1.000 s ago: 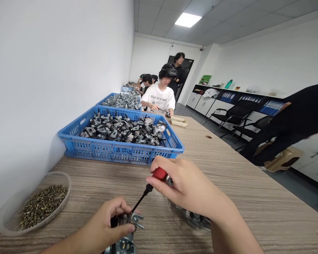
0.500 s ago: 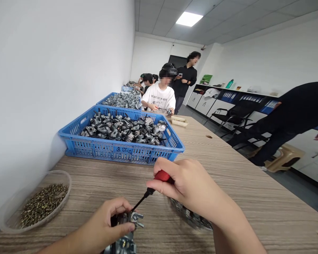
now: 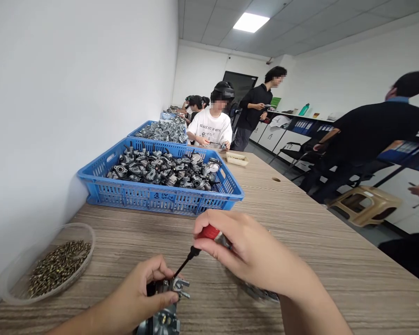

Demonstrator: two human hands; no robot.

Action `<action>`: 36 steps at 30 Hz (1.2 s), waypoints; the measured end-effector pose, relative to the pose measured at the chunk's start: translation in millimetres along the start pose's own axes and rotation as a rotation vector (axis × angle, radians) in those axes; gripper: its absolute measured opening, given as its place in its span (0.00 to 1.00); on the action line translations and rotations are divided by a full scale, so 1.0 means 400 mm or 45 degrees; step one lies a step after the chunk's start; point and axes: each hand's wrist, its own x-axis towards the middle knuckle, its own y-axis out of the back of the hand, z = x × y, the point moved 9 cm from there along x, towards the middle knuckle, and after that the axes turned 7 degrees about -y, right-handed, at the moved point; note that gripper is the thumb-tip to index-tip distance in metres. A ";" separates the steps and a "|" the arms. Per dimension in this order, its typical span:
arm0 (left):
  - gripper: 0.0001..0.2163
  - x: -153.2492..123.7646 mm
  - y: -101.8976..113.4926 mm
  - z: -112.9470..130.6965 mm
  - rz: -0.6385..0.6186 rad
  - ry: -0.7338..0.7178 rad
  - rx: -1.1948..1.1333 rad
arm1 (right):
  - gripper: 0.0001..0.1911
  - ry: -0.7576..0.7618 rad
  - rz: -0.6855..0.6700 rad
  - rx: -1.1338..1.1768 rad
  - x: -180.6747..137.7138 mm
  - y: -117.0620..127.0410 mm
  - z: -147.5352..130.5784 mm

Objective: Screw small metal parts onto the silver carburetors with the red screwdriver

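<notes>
My left hand (image 3: 145, 288) is closed round a metal carburetor (image 3: 164, 318) near the bottom of the view, thumb and fingers pinching its upper part. In my right hand (image 3: 235, 244) is a screwdriver (image 3: 206, 233) with a red handle and a dark shaft. The shaft slants down to the left, its tip at the top of the carburetor beside my left fingertips. What the tip touches is too small to make out. Behind my right wrist, a clear container (image 3: 261, 292) with metal parts is partly hidden.
A clear tub (image 3: 91, 251) of small brass-coloured screws stands left by the wall. Ahead is a blue crate (image 3: 125, 197) full of carburetors, with another crate (image 3: 136, 132) behind it. A co-worker (image 3: 211, 125) sits farther along the table near a small tray (image 3: 237, 160); others stand right.
My right hand and the screwdriver handle have shifted slightly left, the tip staying at the carburetor. My left hand holds still. The people standing at the right have moved.
</notes>
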 end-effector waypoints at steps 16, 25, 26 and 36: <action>0.14 0.005 -0.004 0.000 -0.038 0.008 0.079 | 0.11 0.069 -0.179 0.147 -0.023 -0.004 -0.026; 0.15 0.003 -0.007 0.006 -0.037 -0.037 -0.010 | 0.16 -0.082 0.188 -0.296 0.013 0.006 0.030; 0.15 0.004 -0.008 0.007 -0.042 -0.040 -0.015 | 0.17 -0.106 0.194 -0.334 0.013 0.006 0.035; 0.15 0.002 0.006 -0.010 0.040 0.017 0.039 | 0.16 -0.002 -0.154 0.122 -0.030 -0.005 -0.025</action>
